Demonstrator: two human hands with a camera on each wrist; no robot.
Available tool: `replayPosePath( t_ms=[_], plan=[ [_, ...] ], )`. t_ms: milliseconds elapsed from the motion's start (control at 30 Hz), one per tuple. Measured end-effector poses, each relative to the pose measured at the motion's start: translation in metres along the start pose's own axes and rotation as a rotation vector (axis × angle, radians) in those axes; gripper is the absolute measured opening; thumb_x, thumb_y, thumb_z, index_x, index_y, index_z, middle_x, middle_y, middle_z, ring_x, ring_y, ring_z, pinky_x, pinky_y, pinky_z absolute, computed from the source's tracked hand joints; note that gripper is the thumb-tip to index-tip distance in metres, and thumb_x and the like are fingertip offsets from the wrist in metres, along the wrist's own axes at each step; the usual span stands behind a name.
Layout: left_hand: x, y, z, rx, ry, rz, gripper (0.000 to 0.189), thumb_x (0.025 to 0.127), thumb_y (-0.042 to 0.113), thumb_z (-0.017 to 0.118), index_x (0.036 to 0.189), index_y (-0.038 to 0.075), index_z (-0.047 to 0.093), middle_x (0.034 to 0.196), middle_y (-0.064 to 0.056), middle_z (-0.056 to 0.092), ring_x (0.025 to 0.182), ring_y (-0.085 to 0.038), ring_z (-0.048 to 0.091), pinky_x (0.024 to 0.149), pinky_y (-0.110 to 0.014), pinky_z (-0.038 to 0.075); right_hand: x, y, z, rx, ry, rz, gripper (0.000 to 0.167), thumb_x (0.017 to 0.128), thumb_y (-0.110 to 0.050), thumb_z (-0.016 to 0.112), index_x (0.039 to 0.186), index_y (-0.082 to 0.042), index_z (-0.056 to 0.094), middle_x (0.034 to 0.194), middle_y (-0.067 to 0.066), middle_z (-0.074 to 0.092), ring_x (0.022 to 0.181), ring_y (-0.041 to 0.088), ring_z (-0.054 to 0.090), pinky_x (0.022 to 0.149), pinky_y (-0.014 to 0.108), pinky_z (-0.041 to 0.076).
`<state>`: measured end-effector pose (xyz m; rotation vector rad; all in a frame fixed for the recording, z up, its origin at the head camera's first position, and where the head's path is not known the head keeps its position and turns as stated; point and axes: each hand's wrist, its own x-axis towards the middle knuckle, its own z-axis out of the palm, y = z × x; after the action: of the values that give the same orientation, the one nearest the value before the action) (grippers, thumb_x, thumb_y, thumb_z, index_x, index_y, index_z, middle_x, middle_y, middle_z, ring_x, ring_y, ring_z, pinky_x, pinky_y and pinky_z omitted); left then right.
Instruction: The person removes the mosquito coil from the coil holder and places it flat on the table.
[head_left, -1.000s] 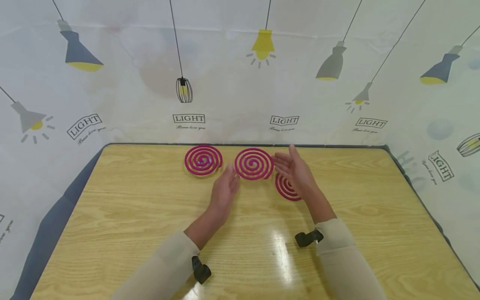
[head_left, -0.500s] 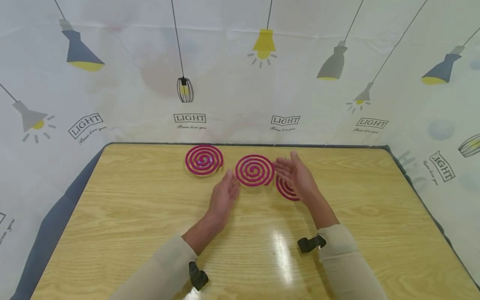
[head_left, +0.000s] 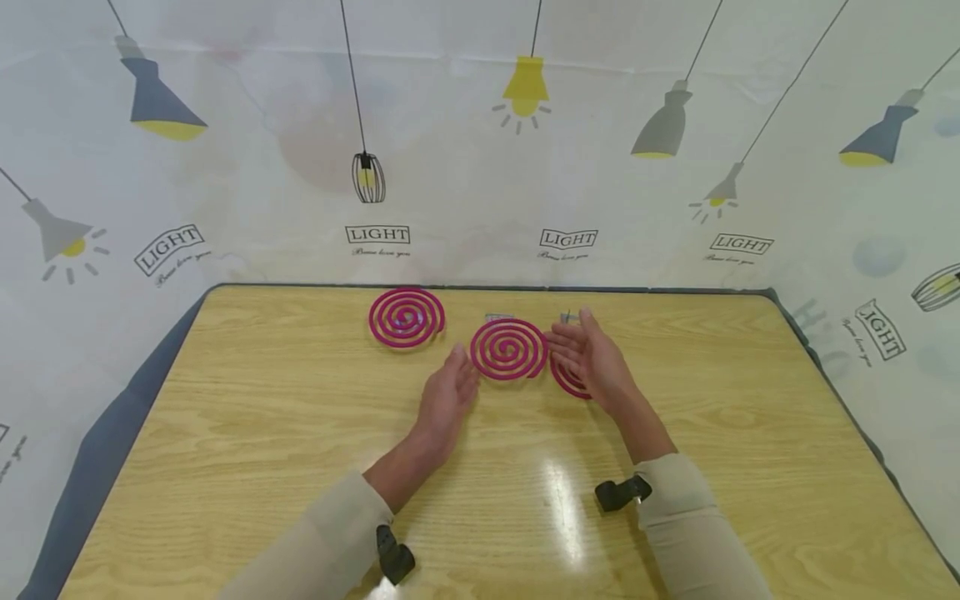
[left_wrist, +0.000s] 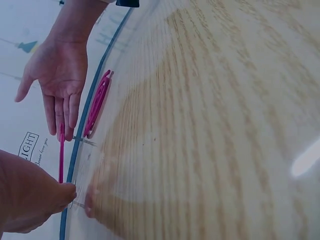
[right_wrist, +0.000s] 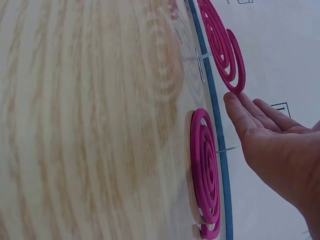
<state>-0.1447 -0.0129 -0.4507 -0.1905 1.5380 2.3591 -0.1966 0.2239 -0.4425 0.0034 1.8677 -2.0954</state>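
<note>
A magenta mosquito coil (head_left: 509,348) is carried flat above the table between my two hands. On its left rim my left hand (head_left: 446,398) touches with extended fingers. The straight fingertips of my right hand (head_left: 604,360) support the opposite rim, palm facing inward. Edge-on in the left wrist view, the carried coil (left_wrist: 61,157) spans from one hand to the other. A second coil (head_left: 572,379) lies on the table, partly hidden behind my right hand; the right wrist view shows it whole. Farther left, a third coil (head_left: 406,317) sits over a small metal piece.
Small metal stands (head_left: 567,317) with upright points are near the back of the wooden table (head_left: 285,433). The table's dark back edge meets a white wall cloth (head_left: 465,167) printed with lamps.
Both hands have drawn back slightly toward the person, bringing the carried coil with them. A metal stand behind that coil has come into sight. The other coils have stayed put.
</note>
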Motion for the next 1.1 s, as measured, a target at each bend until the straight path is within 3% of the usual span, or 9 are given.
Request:
replayPosePath(
  t_ms=[533, 1100],
  plan=[
    [-0.0030, 0.0002, 0.0002, 0.038, -0.007, -0.032, 0.072, 0.104, 0.049, 0.029, 0.154, -0.001, 0.014, 0.158, -0.024, 0.019, 0.145, -0.038, 0.024, 0.121, -0.046, 0.021, -0.0005, -0.0011, 0.0011, -0.010, -0.002, 0.079, 0.088, 0.099, -0.063, 0.032, 0.148, 0.010, 0.026, 0.152, 0.027, 0.034, 0.140, 0.033, 0.037, 0.116, 0.040, 0.034],
    [-0.0050, 0.0069, -0.0011, 0.100, 0.001, -0.075, 0.074, 0.104, 0.048, 0.032, 0.152, -0.006, 0.016, 0.157, -0.027, 0.022, 0.144, -0.039, 0.025, 0.121, -0.047, 0.022, 0.0009, -0.0037, 0.0045, -0.085, 0.015, 0.174, 0.086, 0.097, -0.060, 0.043, 0.146, 0.009, 0.033, 0.146, 0.024, 0.043, 0.136, 0.031, 0.044, 0.110, 0.037, 0.042]
  ],
)
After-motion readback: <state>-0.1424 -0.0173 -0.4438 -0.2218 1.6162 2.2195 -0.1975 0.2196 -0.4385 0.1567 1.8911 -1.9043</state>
